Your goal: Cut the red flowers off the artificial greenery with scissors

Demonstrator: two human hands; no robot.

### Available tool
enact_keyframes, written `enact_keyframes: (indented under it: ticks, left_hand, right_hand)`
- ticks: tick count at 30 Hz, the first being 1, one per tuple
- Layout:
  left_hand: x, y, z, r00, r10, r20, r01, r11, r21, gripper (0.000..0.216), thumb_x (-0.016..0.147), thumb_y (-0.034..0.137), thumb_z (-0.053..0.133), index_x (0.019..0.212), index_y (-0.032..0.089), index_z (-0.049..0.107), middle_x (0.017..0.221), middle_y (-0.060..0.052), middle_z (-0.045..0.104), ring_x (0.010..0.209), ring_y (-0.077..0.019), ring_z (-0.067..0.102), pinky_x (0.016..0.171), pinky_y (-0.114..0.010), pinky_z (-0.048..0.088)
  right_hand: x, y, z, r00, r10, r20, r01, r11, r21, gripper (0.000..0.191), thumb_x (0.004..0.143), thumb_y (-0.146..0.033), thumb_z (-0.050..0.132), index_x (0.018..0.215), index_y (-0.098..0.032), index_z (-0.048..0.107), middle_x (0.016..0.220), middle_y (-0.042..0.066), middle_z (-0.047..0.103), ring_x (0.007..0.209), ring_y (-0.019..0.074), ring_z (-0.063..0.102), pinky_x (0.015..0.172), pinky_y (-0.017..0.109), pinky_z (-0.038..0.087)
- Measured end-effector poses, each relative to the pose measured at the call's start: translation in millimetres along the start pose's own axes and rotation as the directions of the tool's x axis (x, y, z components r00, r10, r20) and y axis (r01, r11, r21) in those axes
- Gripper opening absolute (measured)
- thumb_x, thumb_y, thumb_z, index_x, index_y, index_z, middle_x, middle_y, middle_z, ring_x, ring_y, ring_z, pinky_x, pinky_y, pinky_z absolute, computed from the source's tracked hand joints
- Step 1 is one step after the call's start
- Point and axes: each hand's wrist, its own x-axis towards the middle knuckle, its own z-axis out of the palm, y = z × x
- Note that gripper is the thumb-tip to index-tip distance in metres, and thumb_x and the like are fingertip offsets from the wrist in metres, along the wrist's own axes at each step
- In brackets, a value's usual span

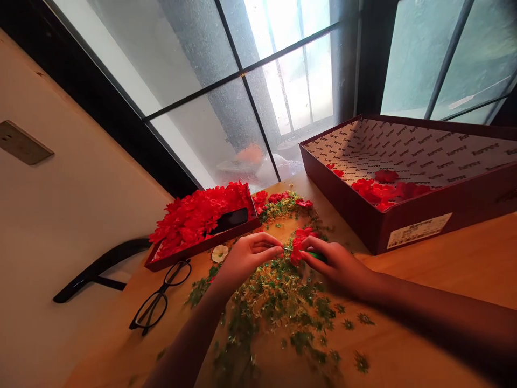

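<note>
My right hand (329, 264) is closed around a green-handled tool (317, 255) with a thin metal shaft pointing left. Red fabric petals (298, 248) sit around the shaft, just in front of the right fingers. My left hand (254, 253) pinches at the shaft's tip, thumb and fingers pressed together. Whatever small piece lies between those fingertips is hidden. Beneath both hands spreads a loose pile of small green and yellow star-shaped plastic pieces (274, 291). More red flowers (278, 198) lie at the pile's far end.
At the left, a shallow box lid (194, 254) holds heaped red petals (197, 210) and a dark phone (232, 220). Eyeglasses (157, 299) and a white flower (219, 254) lie nearby. A deep maroon box (343, 199) with red flowers inside stands right, near the window (242, 108).
</note>
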Motion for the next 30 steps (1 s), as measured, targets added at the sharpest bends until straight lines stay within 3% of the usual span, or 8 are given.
enact_keyframes:
  ticks: [9, 15, 18, 21, 26, 30]
  left_hand:
    - [-4, 1, 12, 0.999, 0.023, 0.041, -0.024, 0.999, 0.029, 0.018, 0.063, 0.030, 0.061, 0.072, 0.014, 0.061, 0.072, -0.002, 0.064, 0.072, -0.0161, 0.060, 0.069, -0.025, 0.047]
    - [-13, 5, 19, 0.997, 0.052, 0.066, -0.058, 0.992, 0.108, 0.016, 0.064, 0.029, 0.061, 0.071, 0.015, 0.061, 0.072, -0.002, 0.065, 0.070, -0.0147, 0.061, 0.066, -0.021, 0.048]
    - [-13, 6, 25, 0.998, 0.058, 0.036, -0.061, 0.995, 0.078, 0.015, 0.063, 0.029, 0.061, 0.069, 0.015, 0.060, 0.073, -0.002, 0.065, 0.072, -0.0150, 0.061, 0.068, -0.022, 0.048]
    - [-10, 10, 25, 0.999, 0.048, 0.006, -0.048, 0.999, 0.007, 0.015, 0.063, 0.029, 0.061, 0.070, 0.016, 0.059, 0.074, -0.001, 0.065, 0.074, -0.0152, 0.062, 0.070, -0.024, 0.048]
    - [-9, 21, 0, 0.999, 0.027, -0.031, -0.028, 0.999, -0.043, 0.037, 0.060, 0.027, 0.064, 0.095, 0.020, 0.053, 0.079, -0.002, 0.066, 0.081, -0.0173, 0.060, 0.073, -0.028, 0.047]
    - [-12, 24, -17, 0.993, 0.062, -0.099, -0.066, 0.997, -0.035, 0.028, 0.064, 0.030, 0.060, 0.089, 0.018, 0.055, 0.085, -0.004, 0.065, 0.084, -0.0175, 0.059, 0.080, -0.030, 0.044]
  right_hand:
    - [-3, -4, 0, 0.993, 0.010, 0.120, 0.005, 0.993, -0.122, 0.021, 0.084, -0.034, 0.032, 0.087, -0.018, 0.045, 0.083, 0.004, 0.059, 0.073, 0.0134, 0.054, 0.065, 0.023, 0.039]
    - [-13, -9, -1, 0.979, 0.041, 0.201, 0.027, 0.946, -0.324, 0.017, 0.083, -0.031, 0.031, 0.084, -0.017, 0.041, 0.068, 0.006, 0.058, 0.055, 0.0141, 0.051, 0.048, 0.021, 0.033]
    - [-15, -7, 1, 0.987, 0.012, 0.162, 0.046, 0.937, -0.347, 0.016, 0.083, -0.030, 0.031, 0.084, -0.018, 0.040, 0.066, 0.006, 0.057, 0.053, 0.0134, 0.050, 0.046, 0.020, 0.031]
    - [-14, -3, 3, 0.996, -0.014, 0.088, 0.036, 0.965, -0.259, 0.014, 0.082, -0.030, 0.031, 0.082, -0.019, 0.039, 0.068, 0.004, 0.056, 0.055, 0.0112, 0.048, 0.049, 0.020, 0.033]
    - [-8, -4, 0, 0.999, -0.028, -0.024, 0.023, 0.984, -0.178, 0.016, 0.084, -0.031, 0.030, 0.080, -0.019, 0.039, 0.072, 0.001, 0.054, 0.060, 0.0093, 0.048, 0.055, 0.020, 0.037]
    - [-5, -34, -21, 0.970, -0.200, -0.139, 0.159, 0.953, -0.259, 0.012, 0.083, -0.029, 0.034, 0.082, -0.019, 0.040, 0.070, 0.000, 0.053, 0.059, 0.0086, 0.049, 0.054, 0.019, 0.037]
